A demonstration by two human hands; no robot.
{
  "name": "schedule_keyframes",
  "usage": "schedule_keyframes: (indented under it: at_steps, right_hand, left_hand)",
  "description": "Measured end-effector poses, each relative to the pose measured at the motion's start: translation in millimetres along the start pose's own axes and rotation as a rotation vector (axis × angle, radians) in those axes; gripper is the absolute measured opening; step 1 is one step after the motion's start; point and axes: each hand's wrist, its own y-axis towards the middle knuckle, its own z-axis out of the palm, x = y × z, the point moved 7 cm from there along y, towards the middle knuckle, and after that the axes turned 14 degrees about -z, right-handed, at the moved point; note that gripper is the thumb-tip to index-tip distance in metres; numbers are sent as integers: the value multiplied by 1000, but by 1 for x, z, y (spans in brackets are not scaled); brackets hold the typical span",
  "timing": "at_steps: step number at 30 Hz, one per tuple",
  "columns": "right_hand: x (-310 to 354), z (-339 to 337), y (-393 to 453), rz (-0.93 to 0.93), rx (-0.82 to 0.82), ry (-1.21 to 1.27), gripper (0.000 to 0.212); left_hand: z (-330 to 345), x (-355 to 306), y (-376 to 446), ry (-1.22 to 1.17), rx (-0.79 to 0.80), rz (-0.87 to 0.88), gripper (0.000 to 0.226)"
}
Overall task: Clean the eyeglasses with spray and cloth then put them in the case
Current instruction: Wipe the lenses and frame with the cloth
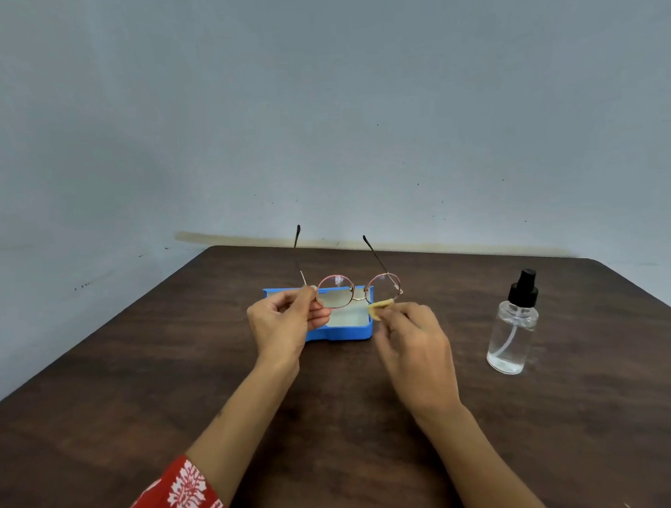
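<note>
Eyeglasses (357, 289) in left hand (281, 326) (cloth (380, 308) below)

Thin metal is seen in the glasses (358, 291), clear glossy plastic in the bottle (512, 337), matt dark wood in the bench (137, 383).

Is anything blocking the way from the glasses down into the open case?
Nothing visible. The eyeglasses, held by the left hand, hover just above the open blue case; its pale interior looks bare.

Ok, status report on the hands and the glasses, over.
Left hand pinches eyeglasses at the hinge, held above open blue case. Right hand pinches yellow cloth at the lens. Nothing in the way.
</note>
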Motion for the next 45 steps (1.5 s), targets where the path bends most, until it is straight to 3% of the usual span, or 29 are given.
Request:
schedule_keyframes:
  at_steps: [8,16,22,25,28,34,37,45]
  right_hand:
    - [-52,-7,-24,642,-258,231,10]
    - [-79,19,-55,1091,-317,658,16]
    - [-81,28,-56,1156,-346,866,23]
    - [-80,30,-52,1114,-284,898,6]
    - [-76,34,-48,1091,-258,988,21]
    - [-72,27,-42,1027,-294,1032,17]
    - [-72,26,-42,1057,-327,1066,8]
    - [-72,27,-45,1140,-362,1075,13]
  left_hand:
    - [-19,-6,-10,244,35,263,7]
    - [-12,5,-20,412,26,427,15]
    - [-14,4,-17,420,25,442,20]
    - [-14,5,-16,406,50,421,22]
    - [-14,6,-14,362,68,381,20]
    - [-16,6,-13,339,66,355,21]
    - [-16,5,-13,345,63,346,22]
    - [-16,4,-15,363,48,333,24]
